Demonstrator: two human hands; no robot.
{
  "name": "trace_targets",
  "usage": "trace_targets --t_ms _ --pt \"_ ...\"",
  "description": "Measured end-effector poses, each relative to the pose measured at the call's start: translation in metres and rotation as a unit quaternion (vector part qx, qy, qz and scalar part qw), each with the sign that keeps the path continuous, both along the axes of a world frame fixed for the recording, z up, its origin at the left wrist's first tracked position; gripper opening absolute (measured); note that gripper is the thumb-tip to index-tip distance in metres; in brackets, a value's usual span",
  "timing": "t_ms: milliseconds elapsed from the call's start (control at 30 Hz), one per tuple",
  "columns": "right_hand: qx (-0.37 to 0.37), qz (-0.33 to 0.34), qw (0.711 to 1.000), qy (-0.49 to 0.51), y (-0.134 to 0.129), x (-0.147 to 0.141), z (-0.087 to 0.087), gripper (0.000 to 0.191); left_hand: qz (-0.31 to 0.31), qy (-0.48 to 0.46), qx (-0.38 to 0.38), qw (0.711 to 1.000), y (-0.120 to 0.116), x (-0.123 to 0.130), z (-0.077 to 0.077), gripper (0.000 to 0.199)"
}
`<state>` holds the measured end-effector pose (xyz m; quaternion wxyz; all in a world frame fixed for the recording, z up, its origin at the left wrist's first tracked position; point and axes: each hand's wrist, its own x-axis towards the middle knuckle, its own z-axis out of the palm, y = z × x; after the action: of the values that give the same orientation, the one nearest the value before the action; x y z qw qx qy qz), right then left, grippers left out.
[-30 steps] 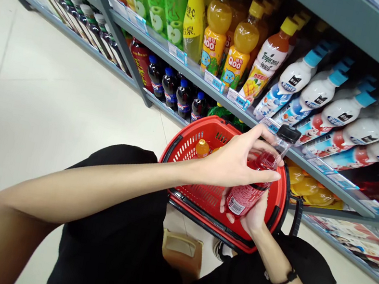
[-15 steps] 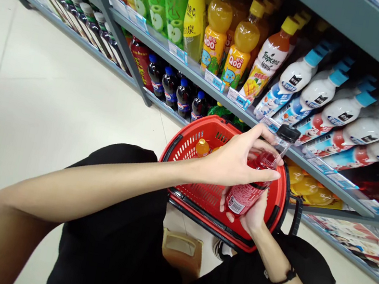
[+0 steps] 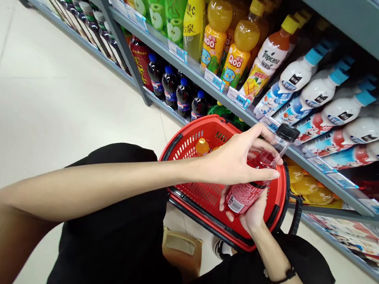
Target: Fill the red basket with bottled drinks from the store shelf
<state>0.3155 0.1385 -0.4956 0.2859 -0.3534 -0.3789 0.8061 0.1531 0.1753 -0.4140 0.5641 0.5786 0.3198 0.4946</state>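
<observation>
My left hand (image 3: 233,157) curls round the red bottle (image 3: 247,194), tilted toward one o'clock; right hand (image 3: 254,214) apparently cups it. I'd expect slickness: clasp mid-body.

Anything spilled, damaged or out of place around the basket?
Nothing stands out. The red bottle is capped, left hand above, right hand below, over the basket. No spill shows on the visible floor. The shelf slants, probably just camera tilt.

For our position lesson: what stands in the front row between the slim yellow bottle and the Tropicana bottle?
Two Qoo bottles; this shows in the head view.
</observation>
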Motion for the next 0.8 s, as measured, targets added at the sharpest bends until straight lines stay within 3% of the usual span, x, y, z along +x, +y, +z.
trace_targets --t_ms 567,700,800 --pt "-0.009 0.002 1.0 -0.002 0.0 -0.001 0.0 0.092 -0.003 -0.007 -0.007 1.0 0.0 0.0 -0.002 0.05" --pt "-0.025 0.009 1.0 0.006 0.0 0.002 -0.001 0.091 -0.015 0.002 -0.001 1.0 0.009 -0.008 -0.003 0.039" --pt "-0.026 0.004 1.0 0.007 0.001 0.0 0.0 0.08 -0.008 0.024 0.011 1.0 0.019 -0.019 -0.001 0.034"
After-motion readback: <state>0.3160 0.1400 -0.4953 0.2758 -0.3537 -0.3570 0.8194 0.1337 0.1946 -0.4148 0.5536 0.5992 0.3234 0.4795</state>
